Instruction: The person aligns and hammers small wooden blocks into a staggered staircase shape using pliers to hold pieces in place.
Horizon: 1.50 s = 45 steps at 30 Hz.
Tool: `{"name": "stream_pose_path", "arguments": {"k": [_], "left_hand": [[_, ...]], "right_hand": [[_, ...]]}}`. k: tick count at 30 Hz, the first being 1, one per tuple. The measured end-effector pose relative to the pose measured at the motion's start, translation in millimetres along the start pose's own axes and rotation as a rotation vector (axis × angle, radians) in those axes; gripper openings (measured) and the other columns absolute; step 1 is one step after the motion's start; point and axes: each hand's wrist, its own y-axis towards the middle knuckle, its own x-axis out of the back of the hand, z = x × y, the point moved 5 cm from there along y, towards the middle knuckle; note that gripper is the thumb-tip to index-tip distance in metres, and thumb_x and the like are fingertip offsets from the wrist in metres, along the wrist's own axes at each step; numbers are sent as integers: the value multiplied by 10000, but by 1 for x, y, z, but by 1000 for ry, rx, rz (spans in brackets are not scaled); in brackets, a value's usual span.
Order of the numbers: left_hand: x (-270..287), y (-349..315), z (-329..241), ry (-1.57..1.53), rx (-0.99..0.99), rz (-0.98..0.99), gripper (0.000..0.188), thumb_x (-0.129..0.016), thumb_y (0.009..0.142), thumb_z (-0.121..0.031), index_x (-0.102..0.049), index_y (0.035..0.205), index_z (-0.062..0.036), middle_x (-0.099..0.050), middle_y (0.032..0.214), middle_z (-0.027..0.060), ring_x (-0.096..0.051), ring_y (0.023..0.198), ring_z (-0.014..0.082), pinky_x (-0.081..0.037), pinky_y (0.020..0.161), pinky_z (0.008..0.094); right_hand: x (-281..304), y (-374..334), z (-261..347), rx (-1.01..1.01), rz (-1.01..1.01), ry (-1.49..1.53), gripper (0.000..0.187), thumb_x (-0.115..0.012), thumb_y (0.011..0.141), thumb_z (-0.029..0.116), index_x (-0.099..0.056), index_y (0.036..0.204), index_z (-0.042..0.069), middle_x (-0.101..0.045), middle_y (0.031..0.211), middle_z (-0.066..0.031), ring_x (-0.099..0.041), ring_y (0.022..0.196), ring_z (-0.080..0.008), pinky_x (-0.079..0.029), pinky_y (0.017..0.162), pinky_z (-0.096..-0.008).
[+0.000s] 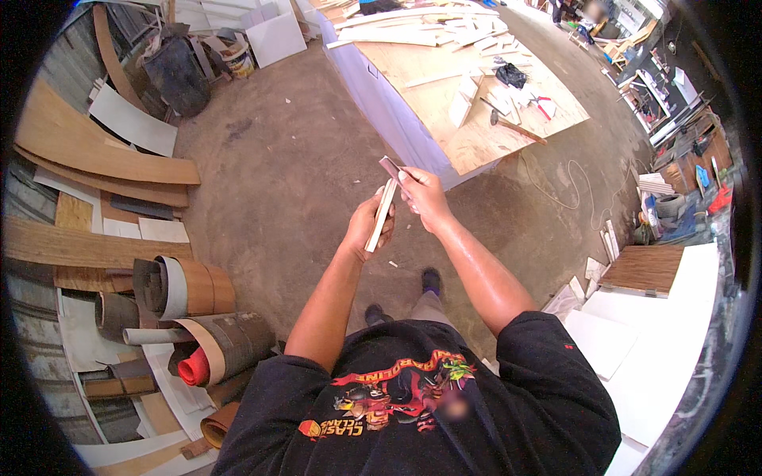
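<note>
In front of my body, my left hand (365, 224) is closed around a short pale wooden strip (381, 218), which stands tilted with its upper end leaning away from me. A groove or seam runs along its length. My right hand (425, 196) grips a small flat brown piece (390, 166) that looks like folded sandpaper. This piece meets or lies very near the strip's upper end; whether they touch I cannot tell. Some fingers of both hands are hidden behind what they hold.
Ahead stands a plywood-topped worktable (476, 151) bearing wood strips (413, 36), a hammer (516, 127), red-handled pliers (544, 107) and a black plastic bag (511, 75). Rolled sheets (238, 345) and boards (103, 170) line the left wall. White panels (659, 337) lie at right. A cord (556, 198) crosses the floor.
</note>
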Motion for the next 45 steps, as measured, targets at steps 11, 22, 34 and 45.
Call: {"name": "stream_pose_path", "arguments": {"k": [11,22,34,45], "left_hand": [[-2,2,2,75,2,-58,416,-365,1038,-454,-522,840,-124,-425,511,-23,-363,341,97,-280,297,241],[-3,5,13,-35,2,-52,409,-346,1045,-447,-519,850,-133,-422,507,-8,-348,322,111,-275,288,249],[-6,1,14,-3,28,-4,417,-361,1038,-456,-500,810,-136,-416,504,-11,-342,312,99,-267,272,240],[-4,-7,1,-134,-20,51,325,-349,1048,-324,-556,1106,-80,-491,561,22,-354,345,102,-283,326,244]], "right_hand": [[2,2,6,367,-175,-247,291,-613,944,171,-681,1158,-14,-739,968,-84,-680,836,-149,-531,758,-296],[-8,-29,11,599,-291,-483,230,-641,929,105,-710,1115,-11,-732,1051,-167,-707,930,-170,-546,796,-297],[-5,-21,2,497,-248,-517,273,-587,951,120,-656,1188,2,-728,1015,-153,-698,917,-189,-534,791,-329],[12,6,21,401,-194,-436,252,-600,948,195,-637,1064,-26,-703,889,-137,-661,843,-186,-505,737,-356]]}}
